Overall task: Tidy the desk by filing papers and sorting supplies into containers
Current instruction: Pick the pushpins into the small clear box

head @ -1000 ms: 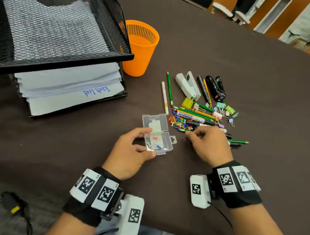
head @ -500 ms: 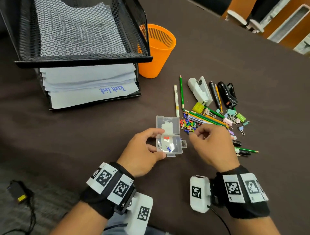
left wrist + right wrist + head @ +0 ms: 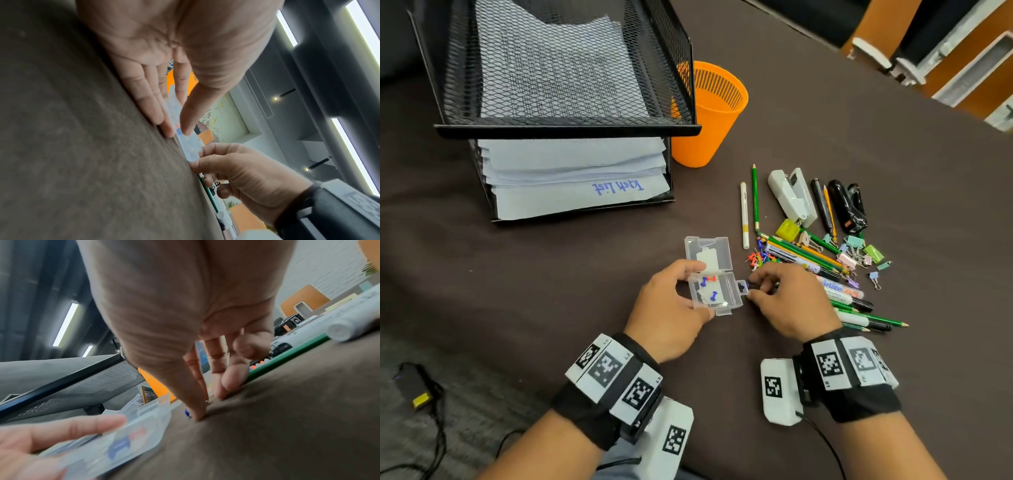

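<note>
A small clear plastic box lies open on the dark desk, lid tipped back, with a red and two blue push pins inside. My left hand holds it by its left side, thumb on top and fingers beneath, as the left wrist view shows. My right hand sits at the box's right tab, thumb and forefinger pinching a blue push pin low on the desk. A heap of coloured push pins lies just beyond.
A black mesh tray stacked with papers stands at the back left, an orange cup beside it. Right of the box lie pencils, markers, a white stapler, a black stapler and binder clips. A cabled black device is at lower left.
My right hand has come from the push pin heap to the right edge of the box. My left hand has kept its hold on the box.
</note>
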